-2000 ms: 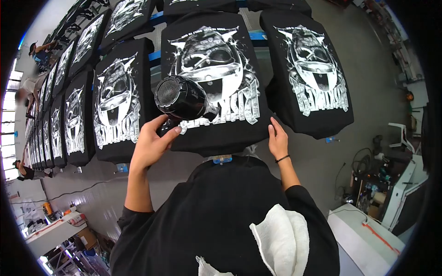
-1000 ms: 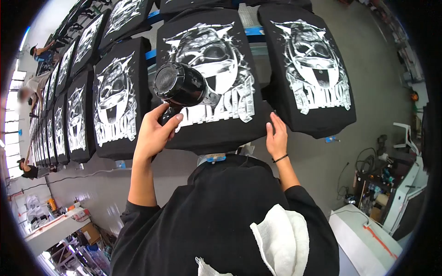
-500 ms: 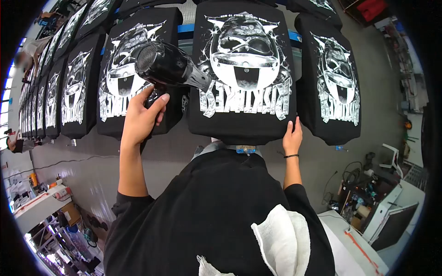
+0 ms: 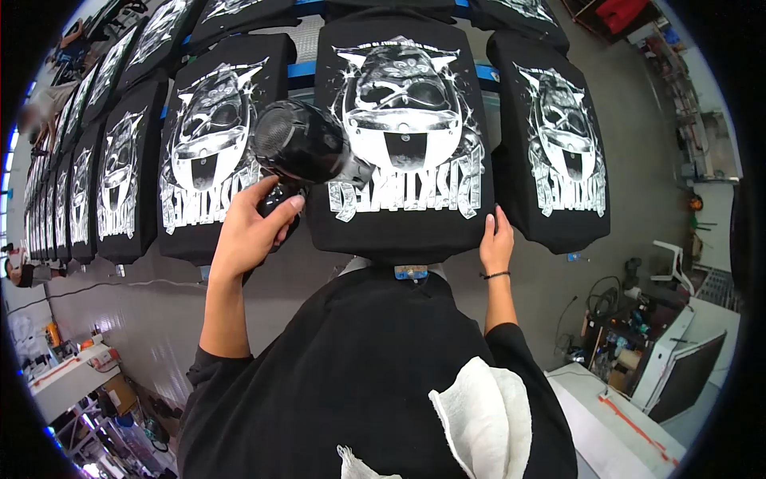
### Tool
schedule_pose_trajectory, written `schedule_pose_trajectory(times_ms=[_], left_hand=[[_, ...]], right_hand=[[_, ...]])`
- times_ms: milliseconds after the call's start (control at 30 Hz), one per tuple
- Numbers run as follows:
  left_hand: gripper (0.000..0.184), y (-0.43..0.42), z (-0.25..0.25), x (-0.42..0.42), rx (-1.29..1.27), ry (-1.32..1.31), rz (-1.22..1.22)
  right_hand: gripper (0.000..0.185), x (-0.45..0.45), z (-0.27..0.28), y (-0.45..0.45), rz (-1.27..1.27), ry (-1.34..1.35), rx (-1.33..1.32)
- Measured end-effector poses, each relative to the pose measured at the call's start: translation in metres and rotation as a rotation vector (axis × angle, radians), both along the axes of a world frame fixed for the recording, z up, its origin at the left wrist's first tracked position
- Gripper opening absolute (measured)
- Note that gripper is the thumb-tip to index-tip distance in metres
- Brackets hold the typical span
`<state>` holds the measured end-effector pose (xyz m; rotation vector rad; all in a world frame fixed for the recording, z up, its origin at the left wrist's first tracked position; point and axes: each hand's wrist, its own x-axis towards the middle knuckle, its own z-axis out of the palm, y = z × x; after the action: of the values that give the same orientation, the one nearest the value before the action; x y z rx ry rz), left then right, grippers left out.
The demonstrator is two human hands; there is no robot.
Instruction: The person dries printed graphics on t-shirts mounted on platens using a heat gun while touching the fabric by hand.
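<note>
My left hand (image 4: pixel 251 229) is closed round the handle of a black hair dryer (image 4: pixel 299 142). Its nozzle points right, over the lower left part of the white print on a black T-shirt (image 4: pixel 399 231). The shirt is stretched flat over a board right in front of me. At the board's lower right edge, my right hand (image 4: pixel 496 247) rests with fingers stretched out, touching the shirt's side. A dark band circles that wrist.
More boards carry matching black shirts, one shirt (image 4: pixel 558 144) to the right and another shirt (image 4: pixel 219 136) to the left, with a row behind. White cloths (image 4: pixel 487 415) lie against my front. A white table (image 4: pixel 606 415) stands lower right. Another person (image 4: pixel 48 104) is at far left.
The hair dryer has come slightly toward me and right relative to the shirt, its nozzle tilting more downward. The whole view has shifted a little. My right hand stays at the shirt's edge.
</note>
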<state>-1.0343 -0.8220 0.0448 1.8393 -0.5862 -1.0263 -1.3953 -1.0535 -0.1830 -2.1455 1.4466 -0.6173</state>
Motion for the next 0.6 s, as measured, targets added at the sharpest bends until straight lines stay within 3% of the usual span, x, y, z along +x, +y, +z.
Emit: schedule_pose_trajectory(times_ms=[267,533,600], left_hand=[[0.059,-0.068,-0.008,-0.059,0.091,-0.008,-0.113],[0.049,-0.147,-0.017,-0.133,-0.005,-0.148,-0.105],[0.049,-0.155,-0.009,-0.147,0.009,-0.068,-0.120]], right_hand=[[0.045,0.009,-0.008,-0.025,0.060,-0.095,0.048],[0.043,-0.004,-0.006,-0.068,0.230,-0.177,0.069],[0.040,-0.008,-0.002,-0.078,0.310,-0.090,-0.097]])
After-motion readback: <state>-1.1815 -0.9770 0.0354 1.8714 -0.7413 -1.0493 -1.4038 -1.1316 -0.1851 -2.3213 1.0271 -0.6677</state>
